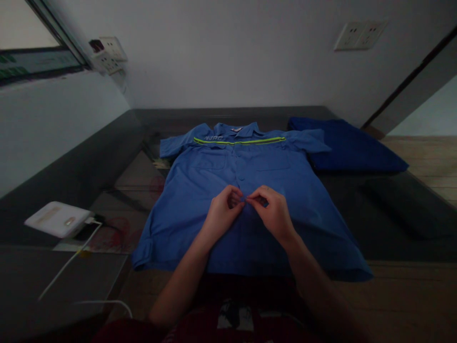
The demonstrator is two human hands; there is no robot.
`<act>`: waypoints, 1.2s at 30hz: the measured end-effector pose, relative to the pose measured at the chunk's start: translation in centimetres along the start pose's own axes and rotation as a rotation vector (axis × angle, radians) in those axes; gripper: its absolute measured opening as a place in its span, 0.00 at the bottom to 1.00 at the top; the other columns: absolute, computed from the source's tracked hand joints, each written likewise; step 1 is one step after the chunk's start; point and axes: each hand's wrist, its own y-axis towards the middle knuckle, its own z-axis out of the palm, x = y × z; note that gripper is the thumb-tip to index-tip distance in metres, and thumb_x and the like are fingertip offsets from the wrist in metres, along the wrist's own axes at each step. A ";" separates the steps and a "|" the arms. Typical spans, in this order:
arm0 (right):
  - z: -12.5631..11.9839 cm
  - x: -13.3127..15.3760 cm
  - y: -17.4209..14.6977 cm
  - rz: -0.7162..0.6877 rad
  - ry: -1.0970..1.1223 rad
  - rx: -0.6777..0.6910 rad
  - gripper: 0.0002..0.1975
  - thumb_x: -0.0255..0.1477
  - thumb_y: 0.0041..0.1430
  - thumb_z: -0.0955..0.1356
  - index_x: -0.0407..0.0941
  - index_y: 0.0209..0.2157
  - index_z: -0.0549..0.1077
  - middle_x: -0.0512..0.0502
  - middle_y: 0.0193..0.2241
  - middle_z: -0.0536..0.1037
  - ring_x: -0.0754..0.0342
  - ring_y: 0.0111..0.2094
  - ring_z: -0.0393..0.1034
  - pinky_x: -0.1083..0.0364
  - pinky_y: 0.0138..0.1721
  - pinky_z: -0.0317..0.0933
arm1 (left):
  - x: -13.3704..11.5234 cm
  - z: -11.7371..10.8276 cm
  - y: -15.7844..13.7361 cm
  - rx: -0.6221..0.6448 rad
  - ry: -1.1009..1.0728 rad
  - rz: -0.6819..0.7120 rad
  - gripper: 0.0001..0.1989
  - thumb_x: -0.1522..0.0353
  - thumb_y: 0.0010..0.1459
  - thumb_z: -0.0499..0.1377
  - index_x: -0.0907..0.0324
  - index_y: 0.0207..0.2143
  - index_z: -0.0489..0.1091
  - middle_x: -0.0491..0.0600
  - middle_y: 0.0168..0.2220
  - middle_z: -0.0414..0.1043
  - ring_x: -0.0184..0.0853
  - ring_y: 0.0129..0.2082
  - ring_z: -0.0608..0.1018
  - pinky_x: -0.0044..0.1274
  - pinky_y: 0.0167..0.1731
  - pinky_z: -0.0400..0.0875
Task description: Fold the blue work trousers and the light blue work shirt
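Note:
A blue short-sleeved work shirt point(200, 209) lies front side up and spread out, its collar pointing away from me. Yellow-green piping runs across the chest, with lettering on the left side. Over the middle of its button placket, my left hand point(225, 206) pinches the fabric edge between thumb and fingers. Close beside it, my right hand point(269, 209) also pinches at the placket, fingertips nearly touching those of the left. A button shows on the placket just above my hands; whatever lies between the fingertips is too small to make out.
Folded dark blue cloth point(352, 147) lies behind the right sleeve on the dark glossy table point(357, 205). At the left sits a white power bank point(59, 219) with a white cable point(69, 262) plugged in. Wall sockets point(360, 35) are on the wall behind.

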 end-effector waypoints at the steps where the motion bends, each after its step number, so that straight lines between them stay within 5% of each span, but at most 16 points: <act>1: 0.0 0.0 0.0 -0.007 0.009 -0.003 0.06 0.24 0.57 0.66 0.44 0.26 0.71 0.49 0.25 0.72 0.56 0.27 0.66 0.57 0.30 0.59 | 0.0 0.0 0.0 0.002 0.011 0.006 0.08 0.76 0.51 0.58 0.59 0.35 0.65 0.43 0.27 0.67 0.28 0.28 0.72 0.20 0.30 0.66; 24: -0.1 -0.1 0.0 0.014 0.127 -0.029 0.05 0.24 0.54 0.69 0.44 0.25 0.73 0.49 0.25 0.74 0.56 0.28 0.68 0.57 0.29 0.61 | 0.2 0.2 -0.1 0.007 0.086 -0.061 0.14 0.73 0.51 0.59 0.58 0.40 0.60 0.40 0.24 0.67 0.29 0.25 0.71 0.20 0.27 0.63; 30: -0.2 -0.2 0.1 0.064 0.156 -0.030 0.04 0.25 0.54 0.69 0.44 0.26 0.73 0.49 0.25 0.74 0.55 0.29 0.69 0.57 0.30 0.62 | -0.2 0.0 -0.1 0.042 0.229 -0.041 0.05 0.68 0.54 0.57 0.60 0.28 0.66 0.42 0.22 0.65 0.28 0.22 0.67 0.21 0.24 0.58; 36: -0.1 -0.3 0.0 0.097 0.157 -0.029 0.04 0.27 0.55 0.68 0.44 0.27 0.72 0.49 0.26 0.75 0.55 0.29 0.69 0.56 0.30 0.62 | -0.2 0.0 -0.2 0.081 0.149 0.001 0.07 0.66 0.57 0.54 0.61 0.30 0.66 0.43 0.24 0.65 0.29 0.25 0.67 0.21 0.27 0.59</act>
